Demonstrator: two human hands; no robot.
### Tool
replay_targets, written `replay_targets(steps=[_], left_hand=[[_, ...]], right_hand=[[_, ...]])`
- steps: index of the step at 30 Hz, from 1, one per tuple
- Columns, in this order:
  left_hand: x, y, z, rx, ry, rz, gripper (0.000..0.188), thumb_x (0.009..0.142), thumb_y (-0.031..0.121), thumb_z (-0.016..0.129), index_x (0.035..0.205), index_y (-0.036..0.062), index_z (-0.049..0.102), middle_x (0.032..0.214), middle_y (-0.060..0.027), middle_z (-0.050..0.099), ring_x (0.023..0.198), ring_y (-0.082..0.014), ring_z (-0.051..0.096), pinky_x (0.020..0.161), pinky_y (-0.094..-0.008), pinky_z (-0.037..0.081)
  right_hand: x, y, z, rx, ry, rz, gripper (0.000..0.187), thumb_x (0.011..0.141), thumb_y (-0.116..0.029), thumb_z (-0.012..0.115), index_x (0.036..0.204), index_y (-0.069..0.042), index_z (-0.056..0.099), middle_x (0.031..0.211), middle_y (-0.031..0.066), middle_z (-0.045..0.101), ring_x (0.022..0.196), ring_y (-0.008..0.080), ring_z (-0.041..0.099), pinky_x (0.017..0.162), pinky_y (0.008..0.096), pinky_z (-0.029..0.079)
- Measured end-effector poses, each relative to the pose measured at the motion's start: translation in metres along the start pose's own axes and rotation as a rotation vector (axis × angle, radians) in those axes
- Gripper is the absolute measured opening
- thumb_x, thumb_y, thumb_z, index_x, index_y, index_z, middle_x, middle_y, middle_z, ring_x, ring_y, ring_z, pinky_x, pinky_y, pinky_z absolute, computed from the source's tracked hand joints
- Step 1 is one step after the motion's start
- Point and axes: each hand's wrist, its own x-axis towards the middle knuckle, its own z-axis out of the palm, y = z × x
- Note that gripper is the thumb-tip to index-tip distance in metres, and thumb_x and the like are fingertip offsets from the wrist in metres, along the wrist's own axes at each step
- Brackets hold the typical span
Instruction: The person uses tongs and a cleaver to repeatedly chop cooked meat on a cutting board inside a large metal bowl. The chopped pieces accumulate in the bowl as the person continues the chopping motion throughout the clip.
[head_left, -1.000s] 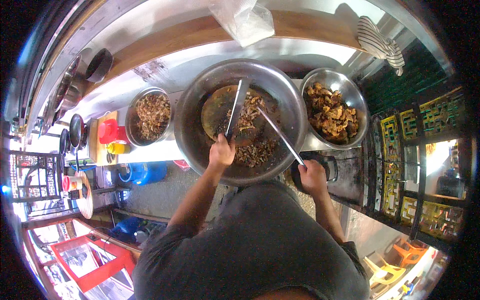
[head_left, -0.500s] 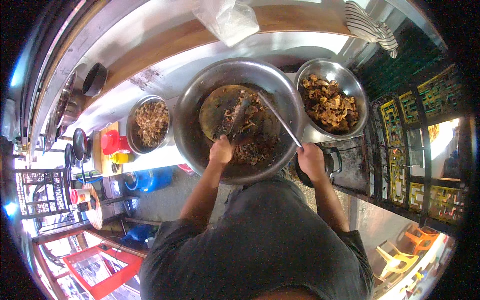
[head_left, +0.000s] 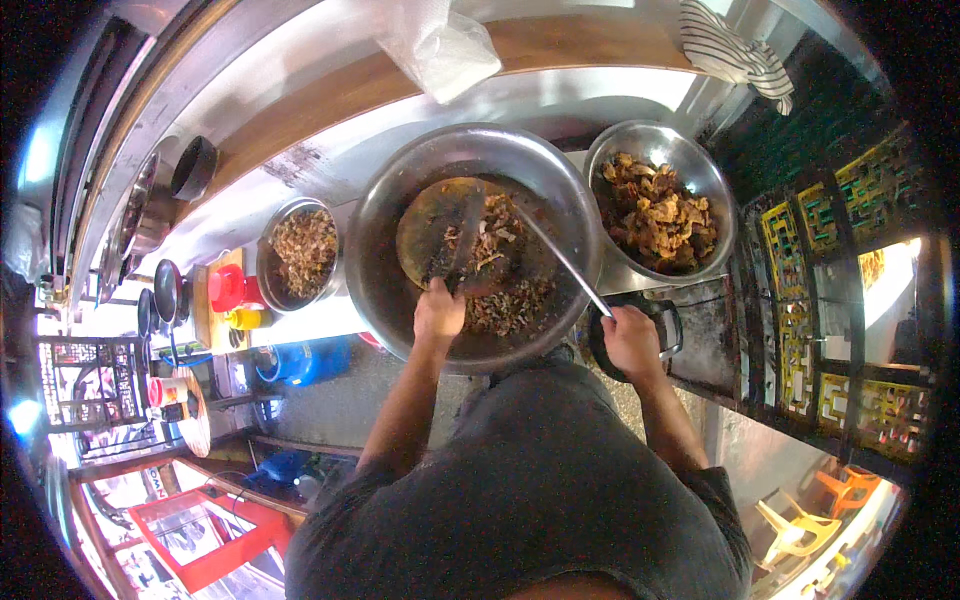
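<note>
My left hand (head_left: 440,312) is closed round the handle of a broad dark-bladed cleaver (head_left: 466,232). Its blade stands over a round chopping board (head_left: 418,232) inside a large metal basin (head_left: 366,300). Chopped brown meat (head_left: 502,228) lies on the board beside the blade, and more chopped bits (head_left: 512,306) fill the basin's near side. In my right hand (head_left: 630,342) is a long, thin metal-handled utensil (head_left: 566,262), slanting over the basin's right rim. Its far end reaches the meat; what shape that end has, I cannot make out.
Right of the basin stands a metal bowl of browned meat pieces (head_left: 660,210); to the left, a smaller bowl of chopped meat (head_left: 302,250). A dark pan (head_left: 612,350) sits below my right hand. A plastic bag (head_left: 440,55) hangs over the wooden ledge (head_left: 570,42).
The cleaver blade has swung left across the board, away from the utensil's tip. My right hand has shifted slightly down and right with the utensil. The whole view has moved a little.
</note>
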Motion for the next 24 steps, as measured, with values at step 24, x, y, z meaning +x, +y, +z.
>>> replay_targets(steps=[24], left_hand=[[-0.023, -0.01, 0.019, -0.07, -0.103, 0.068, 0.047, 0.09, 0.039, 0.064, 0.109, -0.0028, 0.053, 0.095, -0.0295, 0.067, 0.094, -0.0488, 0.064, 0.083, -0.0545, 0.051]], right_hand=[[-0.011, 0.001, -0.068, 0.161, 0.055, 0.024, 0.02, 0.086, -0.018, 0.067, 0.094, -0.001, 0.066, 0.082, 0.0209, 0.063, 0.08, 0.0429, 0.062, 0.07, 0.0508, 0.05]])
